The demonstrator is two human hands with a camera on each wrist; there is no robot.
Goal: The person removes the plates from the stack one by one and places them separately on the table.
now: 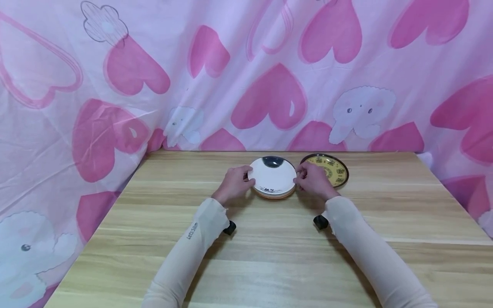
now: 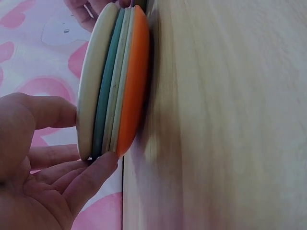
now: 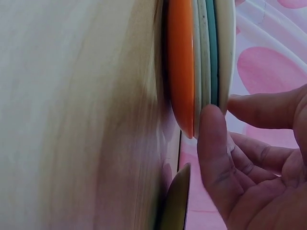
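Observation:
A stack of plates stands near the far edge of the table. On top lies a white plate [image 1: 272, 176] with a dark patch at its far rim and a small dark design at the near one. Under it, seen edge-on in the left wrist view, are a green plate [image 2: 106, 91], pale plates [image 2: 118, 91] and an orange plate [image 2: 135, 81] at the bottom. My left hand [image 1: 236, 184] grips the stack's left rim with thumb and fingers. Opposite it, my right hand [image 1: 313, 179] pinches the right rim, one digit against the lower plates' edges.
A yellow patterned plate [image 1: 334, 171] with a dark rim lies just right of the stack, partly behind my right hand. The wooden table [image 1: 269, 256] ends at a pink heart-print cloth [image 1: 269, 94] hanging behind it. Small black devices [image 1: 320, 222] sit at both wrists.

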